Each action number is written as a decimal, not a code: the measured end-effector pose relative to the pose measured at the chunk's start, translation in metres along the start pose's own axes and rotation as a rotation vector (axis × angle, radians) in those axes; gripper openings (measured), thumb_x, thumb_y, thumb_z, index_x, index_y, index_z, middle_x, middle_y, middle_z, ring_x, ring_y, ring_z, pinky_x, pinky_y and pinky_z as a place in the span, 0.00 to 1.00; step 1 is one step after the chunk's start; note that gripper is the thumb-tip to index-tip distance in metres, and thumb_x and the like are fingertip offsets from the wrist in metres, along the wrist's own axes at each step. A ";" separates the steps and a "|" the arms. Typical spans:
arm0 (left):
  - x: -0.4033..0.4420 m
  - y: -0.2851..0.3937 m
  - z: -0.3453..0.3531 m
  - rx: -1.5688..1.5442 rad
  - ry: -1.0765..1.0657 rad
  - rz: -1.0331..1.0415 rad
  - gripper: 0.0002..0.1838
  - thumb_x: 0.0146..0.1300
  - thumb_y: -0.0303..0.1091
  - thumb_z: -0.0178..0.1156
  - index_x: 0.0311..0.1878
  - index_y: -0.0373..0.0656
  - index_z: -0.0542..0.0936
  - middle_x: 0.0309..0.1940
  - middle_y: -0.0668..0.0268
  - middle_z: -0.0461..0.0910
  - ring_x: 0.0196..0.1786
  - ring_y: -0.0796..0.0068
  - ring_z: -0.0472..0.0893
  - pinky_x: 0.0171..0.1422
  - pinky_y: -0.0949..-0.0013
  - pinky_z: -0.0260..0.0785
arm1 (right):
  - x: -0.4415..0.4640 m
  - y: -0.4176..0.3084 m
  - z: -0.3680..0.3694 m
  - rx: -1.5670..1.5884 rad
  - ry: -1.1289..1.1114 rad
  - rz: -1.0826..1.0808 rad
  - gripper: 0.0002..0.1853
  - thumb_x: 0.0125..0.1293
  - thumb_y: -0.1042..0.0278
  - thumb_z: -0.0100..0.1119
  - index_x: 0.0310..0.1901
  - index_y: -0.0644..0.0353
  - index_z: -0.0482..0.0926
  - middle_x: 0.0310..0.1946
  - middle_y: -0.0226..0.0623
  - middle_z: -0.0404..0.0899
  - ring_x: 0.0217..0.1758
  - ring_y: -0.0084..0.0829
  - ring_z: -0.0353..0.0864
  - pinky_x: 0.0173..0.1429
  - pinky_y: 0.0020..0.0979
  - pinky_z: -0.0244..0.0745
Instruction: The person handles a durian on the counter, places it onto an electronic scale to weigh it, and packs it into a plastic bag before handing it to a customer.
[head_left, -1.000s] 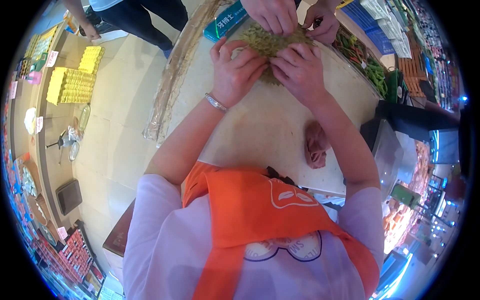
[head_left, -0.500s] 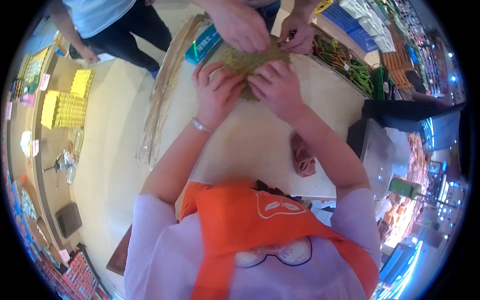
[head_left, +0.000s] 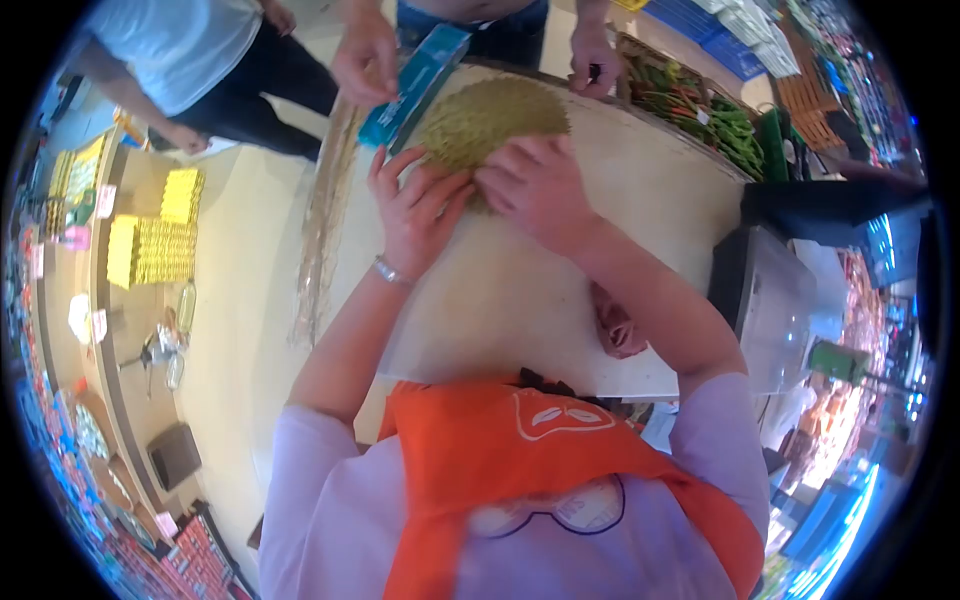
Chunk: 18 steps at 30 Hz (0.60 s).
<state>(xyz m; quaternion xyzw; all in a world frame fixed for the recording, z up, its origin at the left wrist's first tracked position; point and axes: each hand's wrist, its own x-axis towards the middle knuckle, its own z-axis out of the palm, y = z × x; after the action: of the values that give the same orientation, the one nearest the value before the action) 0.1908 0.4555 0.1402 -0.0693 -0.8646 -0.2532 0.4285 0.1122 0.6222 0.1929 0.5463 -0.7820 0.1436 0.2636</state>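
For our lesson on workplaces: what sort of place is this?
Likely a grocery shop or supermarket: a durian, red and green peppers, and stacked yellow egg trays.

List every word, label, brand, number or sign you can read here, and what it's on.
Nothing reads clearly.
Teal box: pale characters, too blurred.
Lilac shirt: letters in the glasses print, too faint and partly covered.
Shelf tags: too small.
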 end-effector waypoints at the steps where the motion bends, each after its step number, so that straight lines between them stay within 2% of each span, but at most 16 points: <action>1: 0.001 0.001 0.001 0.001 0.011 -0.011 0.12 0.42 0.30 0.74 0.33 0.50 0.85 0.36 0.73 0.78 0.56 0.62 0.72 0.69 0.48 0.55 | -0.001 0.000 0.000 0.005 0.011 0.018 0.09 0.48 0.64 0.63 0.33 0.50 0.79 0.36 0.23 0.72 0.48 0.27 0.70 0.47 0.36 0.63; 8: 0.001 0.002 0.002 0.002 0.056 -0.027 0.12 0.41 0.30 0.74 0.31 0.51 0.85 0.35 0.75 0.79 0.57 0.62 0.73 0.69 0.50 0.55 | 0.002 0.004 -0.002 -0.025 0.005 -0.039 0.12 0.45 0.64 0.66 0.34 0.49 0.79 0.35 0.22 0.72 0.47 0.26 0.70 0.46 0.34 0.61; 11: -0.001 -0.003 0.003 -0.024 0.063 -0.001 0.10 0.42 0.33 0.72 0.32 0.51 0.85 0.35 0.77 0.80 0.57 0.66 0.72 0.70 0.48 0.51 | 0.007 0.004 -0.006 -0.022 -0.033 -0.077 0.12 0.45 0.64 0.66 0.34 0.50 0.79 0.35 0.22 0.72 0.47 0.26 0.71 0.47 0.34 0.61; 14: -0.004 -0.004 0.005 -0.043 0.085 0.008 0.11 0.42 0.32 0.72 0.32 0.50 0.85 0.36 0.76 0.80 0.57 0.67 0.72 0.70 0.48 0.51 | 0.010 0.005 -0.004 0.001 -0.024 -0.105 0.11 0.45 0.65 0.65 0.33 0.51 0.78 0.36 0.21 0.72 0.48 0.25 0.71 0.48 0.33 0.62; 18: -0.003 -0.005 0.004 -0.037 0.074 0.016 0.13 0.38 0.29 0.74 0.32 0.50 0.86 0.37 0.75 0.79 0.57 0.63 0.74 0.68 0.48 0.56 | 0.011 0.005 -0.004 0.014 -0.033 -0.113 0.11 0.45 0.65 0.65 0.32 0.51 0.77 0.36 0.21 0.72 0.48 0.25 0.72 0.48 0.33 0.62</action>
<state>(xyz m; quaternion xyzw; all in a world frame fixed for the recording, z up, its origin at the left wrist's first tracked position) 0.1881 0.4538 0.1338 -0.0745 -0.8426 -0.2682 0.4610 0.1056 0.6177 0.2023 0.5938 -0.7530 0.1248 0.2548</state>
